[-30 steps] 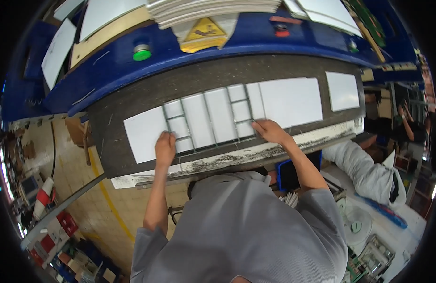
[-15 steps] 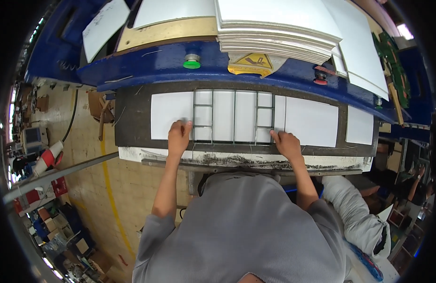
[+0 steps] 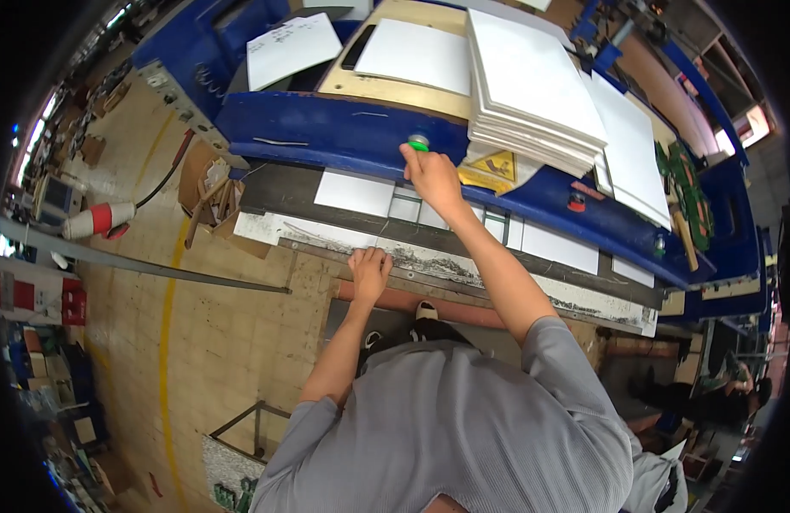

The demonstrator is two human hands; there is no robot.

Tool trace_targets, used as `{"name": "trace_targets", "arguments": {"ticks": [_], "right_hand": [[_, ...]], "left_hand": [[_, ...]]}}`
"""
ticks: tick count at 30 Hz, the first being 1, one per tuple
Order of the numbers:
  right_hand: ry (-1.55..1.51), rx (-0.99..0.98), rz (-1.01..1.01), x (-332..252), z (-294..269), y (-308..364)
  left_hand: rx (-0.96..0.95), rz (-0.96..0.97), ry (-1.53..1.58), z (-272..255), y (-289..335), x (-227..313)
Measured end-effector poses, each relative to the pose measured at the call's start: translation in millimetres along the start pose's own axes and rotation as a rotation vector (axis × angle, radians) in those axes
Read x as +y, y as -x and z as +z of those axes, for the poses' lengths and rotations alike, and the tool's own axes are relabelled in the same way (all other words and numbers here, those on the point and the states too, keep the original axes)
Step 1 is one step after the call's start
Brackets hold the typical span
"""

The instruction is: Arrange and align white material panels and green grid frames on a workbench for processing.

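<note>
My right hand reaches up to the blue machine beam, its thumb side against the green push button and its other fingers curled in. My left hand rests on the white front edge of the machine bed, fingers slightly bent, gripping nothing. Behind that edge, a white sheet lies on the dark bed, partly under the beam. Green-edged strips forming a frame lie on the sheet; my right forearm and the beam hide part of them.
A thick stack of white boards stands on the machine, beside a loose white sheet. A yellow warning label and a red button are on the beam. A metal rail crosses at left. Another person is at far right.
Both hands have left the frame of strips. My right hand has gone up to the green button, my left to the bed's front edge. The blue beam now covers more of the sheet; my view has turned.
</note>
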State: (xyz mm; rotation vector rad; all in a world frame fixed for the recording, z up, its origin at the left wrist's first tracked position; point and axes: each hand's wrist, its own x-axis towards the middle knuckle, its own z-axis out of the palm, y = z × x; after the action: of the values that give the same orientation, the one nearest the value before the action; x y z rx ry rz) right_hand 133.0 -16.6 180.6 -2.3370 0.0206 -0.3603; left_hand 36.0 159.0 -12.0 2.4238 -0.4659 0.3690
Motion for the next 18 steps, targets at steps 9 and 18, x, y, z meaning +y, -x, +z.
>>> {"name": "trace_targets", "arguments": {"ticks": [9,18], "right_hand": [[-0.238,-0.297,0.197,24.6,0.7,39.0],[0.675,-0.064,0.039,67.4,-14.2,210.7]], "left_hand": [[0.024,0.078,0.104,-11.3,-51.6,4.4],[-0.09,0.043,-0.095,-27.9,-41.3,-5.8]]}}
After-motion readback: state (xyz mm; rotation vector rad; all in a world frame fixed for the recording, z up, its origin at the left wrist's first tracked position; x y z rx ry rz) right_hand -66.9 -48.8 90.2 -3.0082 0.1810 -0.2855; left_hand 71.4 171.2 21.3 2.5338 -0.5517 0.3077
